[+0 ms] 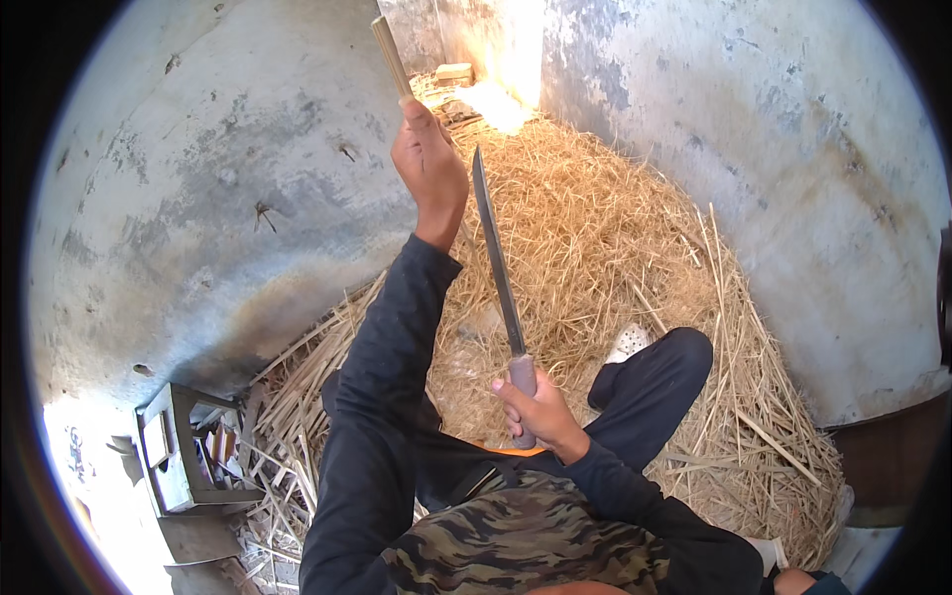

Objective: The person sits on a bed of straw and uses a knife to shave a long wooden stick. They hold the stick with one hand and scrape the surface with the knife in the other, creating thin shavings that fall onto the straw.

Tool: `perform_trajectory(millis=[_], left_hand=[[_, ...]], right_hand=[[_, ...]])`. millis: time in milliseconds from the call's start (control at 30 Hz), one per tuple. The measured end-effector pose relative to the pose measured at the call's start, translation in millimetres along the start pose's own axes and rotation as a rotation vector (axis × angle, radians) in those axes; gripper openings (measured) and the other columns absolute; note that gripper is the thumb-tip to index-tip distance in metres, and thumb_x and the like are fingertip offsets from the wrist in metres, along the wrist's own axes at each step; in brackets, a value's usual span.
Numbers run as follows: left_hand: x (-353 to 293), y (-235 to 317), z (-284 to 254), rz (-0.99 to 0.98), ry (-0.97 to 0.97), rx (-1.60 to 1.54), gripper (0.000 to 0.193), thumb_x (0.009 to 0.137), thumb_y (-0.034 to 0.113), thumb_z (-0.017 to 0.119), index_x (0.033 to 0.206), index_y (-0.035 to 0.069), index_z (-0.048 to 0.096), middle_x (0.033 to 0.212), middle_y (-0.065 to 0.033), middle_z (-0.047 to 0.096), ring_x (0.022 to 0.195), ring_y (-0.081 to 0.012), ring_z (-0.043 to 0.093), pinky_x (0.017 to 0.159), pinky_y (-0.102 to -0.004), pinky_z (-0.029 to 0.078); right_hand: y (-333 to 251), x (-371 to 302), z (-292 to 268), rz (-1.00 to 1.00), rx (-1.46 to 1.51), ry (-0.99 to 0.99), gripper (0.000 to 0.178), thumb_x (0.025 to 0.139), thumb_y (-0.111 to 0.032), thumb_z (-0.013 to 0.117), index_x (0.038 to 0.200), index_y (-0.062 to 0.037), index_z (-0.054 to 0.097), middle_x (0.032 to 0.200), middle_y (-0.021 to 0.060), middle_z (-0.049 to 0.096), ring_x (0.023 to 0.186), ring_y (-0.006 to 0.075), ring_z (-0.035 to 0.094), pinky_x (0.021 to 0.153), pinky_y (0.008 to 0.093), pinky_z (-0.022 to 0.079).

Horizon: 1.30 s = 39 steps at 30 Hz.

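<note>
My left hand [432, 164] is raised ahead of me, closed around the lower end of a pale bamboo-like stick [390, 58] with lengthwise lines. The stick points up and slightly left, before the left wall. My right hand [543, 412] grips the grey handle of a long knife [499, 263] close to my lap. Its dark, narrow blade stands tip up, leaning a little left, apart from the stick. Below and behind the blade lies a heap of straw-coloured shavings [585, 218].
Long split strips [297, 397] lie along the left wall [218, 178], more on the right by the other wall [783, 178]. A small wooden stand [183, 466] with things inside is at lower left. My bent leg [654, 392] ends in a white shoe [629, 342].
</note>
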<state>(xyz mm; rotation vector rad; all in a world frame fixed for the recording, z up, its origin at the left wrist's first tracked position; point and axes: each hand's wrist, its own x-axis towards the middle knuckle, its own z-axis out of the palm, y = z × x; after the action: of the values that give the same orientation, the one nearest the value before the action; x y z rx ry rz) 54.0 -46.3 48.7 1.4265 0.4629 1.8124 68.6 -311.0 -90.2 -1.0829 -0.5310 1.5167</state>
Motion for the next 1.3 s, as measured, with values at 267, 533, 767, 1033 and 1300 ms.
perform_trajectory(millis=[267,533,767,1033,1300], left_hand=[[-1,1,8,-0.076,0.083,-0.177,0.055,0.099,0.057,0.040,0.065,0.016,0.026,0.056,0.0060,0.025,0.047,-0.0042,0.025,0.041,-0.0239,0.020],[8,-7,2,-0.059,0.103,-0.199,0.057,0.097,0.062,0.039,0.065,0.016,0.026,0.055,0.0054,0.024,0.043,-0.0047,0.025,0.039,-0.0234,0.020],[7,-10,10,-0.055,0.072,-0.169,0.059,0.097,0.061,0.042,0.063,0.015,0.026,0.054,0.0049,0.025,0.044,-0.0047,0.025,0.039,-0.0236,0.021],[7,-12,13,-0.076,0.005,-0.211,0.056,0.098,0.056,0.045,0.063,0.015,0.030,0.056,0.0054,0.029,0.047,-0.0043,0.026,0.042,-0.0241,0.021],[38,16,33,0.024,-0.288,0.044,0.048,0.100,0.043,0.048,0.063,0.016,0.035,0.056,0.0059,0.029,0.046,-0.0072,0.026,0.042,-0.0279,0.019]], right_hand=[[-3,6,25,-0.033,0.023,0.002,0.018,0.091,-0.013,0.059,0.093,-0.0035,0.043,0.059,0.0014,0.049,0.041,0.0085,0.047,0.038,0.0264,0.040],[64,29,-13,-0.053,-0.302,0.175,0.018,0.084,-0.011,0.062,0.092,0.0010,0.051,0.062,0.0055,0.054,0.046,0.0123,0.052,0.043,0.0301,0.043],[23,30,10,-0.102,-0.138,0.111,0.012,0.083,-0.003,0.058,0.087,-0.0001,0.047,0.059,0.0039,0.050,0.041,0.0124,0.050,0.036,0.0299,0.040],[10,6,-14,-0.034,-0.042,0.106,0.012,0.083,0.000,0.056,0.086,-0.0025,0.045,0.058,0.0022,0.048,0.040,0.0107,0.048,0.036,0.0286,0.038],[-12,1,-24,-0.015,-0.020,0.116,0.012,0.083,0.000,0.055,0.083,-0.0040,0.044,0.058,0.0016,0.047,0.039,0.0102,0.047,0.036,0.0277,0.037]])
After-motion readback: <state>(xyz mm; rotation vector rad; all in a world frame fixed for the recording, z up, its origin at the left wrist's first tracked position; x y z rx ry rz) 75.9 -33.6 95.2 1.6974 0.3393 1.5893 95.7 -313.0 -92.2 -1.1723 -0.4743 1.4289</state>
